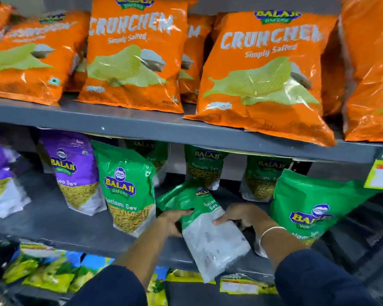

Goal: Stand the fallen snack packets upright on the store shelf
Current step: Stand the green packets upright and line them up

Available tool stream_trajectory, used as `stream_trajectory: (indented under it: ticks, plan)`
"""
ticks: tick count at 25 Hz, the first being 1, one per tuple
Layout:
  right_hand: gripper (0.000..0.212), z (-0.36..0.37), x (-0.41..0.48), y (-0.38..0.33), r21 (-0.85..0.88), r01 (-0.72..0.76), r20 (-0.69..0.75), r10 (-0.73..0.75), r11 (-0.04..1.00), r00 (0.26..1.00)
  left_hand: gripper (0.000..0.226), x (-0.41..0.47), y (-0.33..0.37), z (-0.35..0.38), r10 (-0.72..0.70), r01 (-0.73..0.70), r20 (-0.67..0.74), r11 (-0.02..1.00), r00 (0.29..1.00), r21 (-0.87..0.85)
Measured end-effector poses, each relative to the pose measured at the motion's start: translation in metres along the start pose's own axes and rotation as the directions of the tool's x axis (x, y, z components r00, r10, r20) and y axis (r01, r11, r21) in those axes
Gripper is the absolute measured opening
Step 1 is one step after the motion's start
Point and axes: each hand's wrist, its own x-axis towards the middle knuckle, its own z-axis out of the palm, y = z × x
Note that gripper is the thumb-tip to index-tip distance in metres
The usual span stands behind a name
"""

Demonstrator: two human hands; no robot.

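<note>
A green and white Ratlami Sev packet point(204, 226) lies tilted on the middle shelf point(53, 226), its white bottom end sticking out over the shelf's front edge. My left hand point(171, 221) grips its left side. My right hand point(241, 216) holds its right side, with a bangle on that wrist. Another green packet point(128, 186) stands upright just to the left. A further green packet point(307, 206) leans at the right. Two more green packets point(204, 166) stand at the back of the shelf.
Purple Aloo Sev packets point(75, 171) stand at the left of the same shelf. Orange Crunchem bags point(137, 54) fill the upper shelf. Yellow and green packets point(44, 268) lie on the shelf below. A yellow price tag point(382, 175) hangs at the right edge.
</note>
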Motion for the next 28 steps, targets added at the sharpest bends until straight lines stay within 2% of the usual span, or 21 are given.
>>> stream_trajectory:
  ticks: [2,4,5,7,8,9,11,12,14,16,17,19,21,22,23,24,25,26,27,28]
  plan:
    - [0.036,0.002,-0.006,-0.004,0.149,-0.009,0.069,-0.002,0.989,0.998,0.045,-0.009,0.008,-0.002,0.052,-0.049,-0.029,0.996,0.998,0.071]
    - [0.020,0.003,-0.015,-0.010,0.210,0.075,0.028,-0.083,0.975,0.996,0.066,-0.024,0.019,0.002,0.197,-0.184,-0.064,0.969,0.978,0.164]
    - [0.023,0.002,-0.016,-0.011,0.211,0.135,-0.020,-0.134,0.968,0.991,0.063,-0.030,0.024,0.005,0.289,-0.268,-0.065,0.936,0.955,0.228]
    - [0.054,0.002,-0.017,-0.016,0.257,0.289,-0.174,-0.250,0.922,0.952,0.047,-0.041,0.036,0.012,0.473,-0.441,-0.032,0.842,0.881,0.309]
    - [0.065,0.003,-0.017,-0.019,0.295,0.383,-0.236,-0.322,0.875,0.917,0.047,-0.041,0.042,0.014,0.562,-0.528,-0.008,0.783,0.827,0.330]
    - [0.067,0.008,-0.014,-0.019,0.322,0.483,-0.303,-0.394,0.814,0.868,0.050,-0.042,0.047,0.015,0.624,-0.588,0.014,0.729,0.782,0.352]
    - [0.063,0.021,-0.014,-0.016,0.333,0.564,-0.436,-0.407,0.756,0.803,0.052,-0.039,0.051,0.017,0.694,-0.635,0.043,0.630,0.719,0.447]
    - [0.059,0.026,-0.017,-0.014,0.337,0.569,-0.484,-0.380,0.750,0.788,0.052,-0.036,0.051,0.016,0.702,-0.624,0.050,0.595,0.710,0.506]
    - [0.052,0.033,-0.015,-0.010,0.309,0.544,-0.550,-0.320,0.780,0.772,0.055,-0.030,0.049,0.011,0.647,-0.529,0.068,0.553,0.759,0.644]
    - [0.054,0.037,-0.014,-0.009,0.253,0.406,-0.573,-0.202,0.878,0.794,0.056,-0.025,0.046,0.003,0.560,-0.410,0.093,0.473,0.823,0.780]
    - [0.051,0.037,-0.012,-0.008,0.226,0.335,-0.592,-0.144,0.915,0.793,0.055,-0.024,0.046,-0.001,0.536,-0.382,0.089,0.465,0.840,0.798]
    - [0.023,0.039,-0.017,-0.012,0.306,0.308,-0.595,-0.072,0.901,0.801,0.052,-0.023,0.046,-0.006,0.492,-0.385,0.101,0.520,0.865,0.763]
    - [0.024,0.041,-0.025,-0.011,0.371,0.319,-0.514,-0.093,0.872,0.853,0.055,-0.023,0.043,-0.003,0.468,-0.414,0.151,0.532,0.871,0.738]
    - [0.028,0.043,-0.031,-0.008,0.345,0.330,-0.435,-0.162,0.879,0.886,0.060,-0.021,0.042,0.000,0.501,-0.440,0.164,0.504,0.850,0.743]
    - [0.042,0.046,-0.035,-0.003,0.339,0.342,-0.321,-0.234,0.876,0.918,0.069,-0.019,0.040,0.003,0.548,-0.465,0.164,0.472,0.820,0.749]
    - [0.065,0.047,-0.039,0.002,0.312,0.345,-0.226,-0.284,0.885,0.932,0.078,-0.016,0.037,0.008,0.587,-0.491,0.165,0.456,0.793,0.742]
    - [0.088,0.049,-0.038,0.006,0.267,0.330,-0.196,-0.285,0.905,0.938,0.086,-0.014,0.034,0.015,0.596,-0.511,0.174,0.459,0.784,0.727]
    - [0.105,0.052,-0.037,0.008,0.202,0.322,-0.230,-0.275,0.925,0.933,0.092,-0.012,0.032,0.020,0.585,-0.520,0.187,0.475,0.789,0.710]
    - [0.111,0.056,-0.033,0.008,0.155,0.325,-0.311,-0.267,0.933,0.912,0.096,-0.010,0.029,0.026,0.566,-0.526,0.208,0.486,0.798,0.698]
    - [0.108,0.056,-0.029,0.008,0.180,0.357,-0.392,-0.266,0.917,0.880,0.098,-0.009,0.028,0.031,0.556,-0.534,0.222,0.497,0.801,0.684]
